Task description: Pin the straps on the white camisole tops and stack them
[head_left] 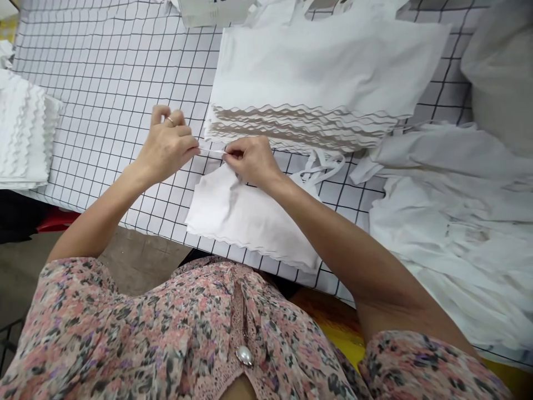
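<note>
A white strappy top (250, 214) with a wavy hem lies on the checked cloth in front of me, its hem toward my body. My left hand (169, 144) pinches the end of a thin white strap (211, 150) between thumb and finger; a ring is on one finger. Beside it, my right hand (253, 160) is closed on the same strap near the top's upper edge. The strap is drawn straight across the short gap between both hands. Another looped strap (318, 168) of the top lies to the right of my right wrist.
A stack of white tops (325, 72) with wavy hems lies beyond my hands. Loose white garments (453, 222) are heaped at the right. Another folded pile (25, 130) sits at the far left. A white box (212, 12) stands at the back, on the checked tablecloth (112, 72).
</note>
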Demonstrator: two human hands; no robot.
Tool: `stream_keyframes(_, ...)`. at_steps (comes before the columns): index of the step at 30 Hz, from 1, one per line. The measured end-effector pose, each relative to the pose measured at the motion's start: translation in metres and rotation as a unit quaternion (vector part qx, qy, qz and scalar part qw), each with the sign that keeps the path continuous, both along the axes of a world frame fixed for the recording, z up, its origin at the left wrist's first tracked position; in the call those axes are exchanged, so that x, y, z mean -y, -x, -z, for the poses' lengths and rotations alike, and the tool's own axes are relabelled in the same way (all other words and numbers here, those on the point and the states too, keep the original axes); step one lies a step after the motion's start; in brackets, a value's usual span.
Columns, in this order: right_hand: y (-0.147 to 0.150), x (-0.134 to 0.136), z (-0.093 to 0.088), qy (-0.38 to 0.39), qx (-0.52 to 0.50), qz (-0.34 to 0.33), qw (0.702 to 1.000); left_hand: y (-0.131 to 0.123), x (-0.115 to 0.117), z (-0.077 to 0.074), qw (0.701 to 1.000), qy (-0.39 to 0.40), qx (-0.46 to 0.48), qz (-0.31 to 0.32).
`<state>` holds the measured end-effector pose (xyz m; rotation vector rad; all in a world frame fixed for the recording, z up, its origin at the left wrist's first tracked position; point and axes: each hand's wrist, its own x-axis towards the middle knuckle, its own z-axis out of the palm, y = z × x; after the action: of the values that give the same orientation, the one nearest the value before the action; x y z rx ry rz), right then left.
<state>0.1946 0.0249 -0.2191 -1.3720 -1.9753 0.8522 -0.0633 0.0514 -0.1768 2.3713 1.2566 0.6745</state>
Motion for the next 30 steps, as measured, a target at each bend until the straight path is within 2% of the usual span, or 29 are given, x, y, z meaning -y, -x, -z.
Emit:
stream_keyframes(2, -0.003, 0.000, 0.003, 0.003, -0.004, 0.019, 1.000, 0.018, 0.012, -0.009, 1.000, -0.011, -0.015, -0.008)
stream_keyframes(4, -0.003, -0.001, 0.006, 0.004, -0.004, 0.032, 0.999, 0.031, 0.036, -0.012, 0.999, -0.027, -0.041, -0.003)
stream_keyframes(8, -0.003, -0.005, 0.013, 0.013, -0.002, 0.019, 1.000, 0.033, 0.095, -0.001, 0.997, -0.028, -0.077, 0.000)
stream_keyframes(10, -0.009, -0.005, 0.012, 0.007, 0.013, 0.003, 1.000, 0.030, 0.113, 0.007, 0.996, -0.018, -0.092, 0.013)
stream_keyframes(12, -0.020, 0.002, 0.004, -0.021, 0.040, 0.002, 0.999, 0.028, 0.119, 0.014, 0.996, -0.016, -0.082, -0.001)
stream_keyframes(14, -0.036, 0.017, -0.009, -0.066, 0.064, 0.015, 0.996, 0.027, 0.118, 0.020, 0.998, -0.003, -0.046, -0.044)
stream_keyframes(18, -0.067, 0.060, -0.037, -0.110, 0.087, 0.041, 0.989, 0.018, 0.120, 0.035, 0.988, 0.106, 0.052, -0.094)
stream_keyframes(20, -0.076, 0.082, -0.043, -0.110, 0.091, 0.047, 0.989, 0.011, 0.127, 0.042, 0.980, 0.147, 0.079, -0.105)
stream_keyframes(23, -0.078, 0.105, -0.039, -0.105, 0.087, 0.043, 0.990, 0.001, 0.136, 0.049, 0.976, 0.158, 0.088, -0.123)
stream_keyframes(26, -0.069, 0.119, -0.035, -0.095, 0.069, 0.035, 0.992, -0.006, 0.139, 0.043, 0.956, 0.202, 0.142, -0.158)
stream_keyframes(30, -0.045, 0.122, -0.042, -0.030, -0.035, 0.009, 0.999, -0.014, 0.135, 0.018, 0.868, 0.346, 0.307, -0.181)
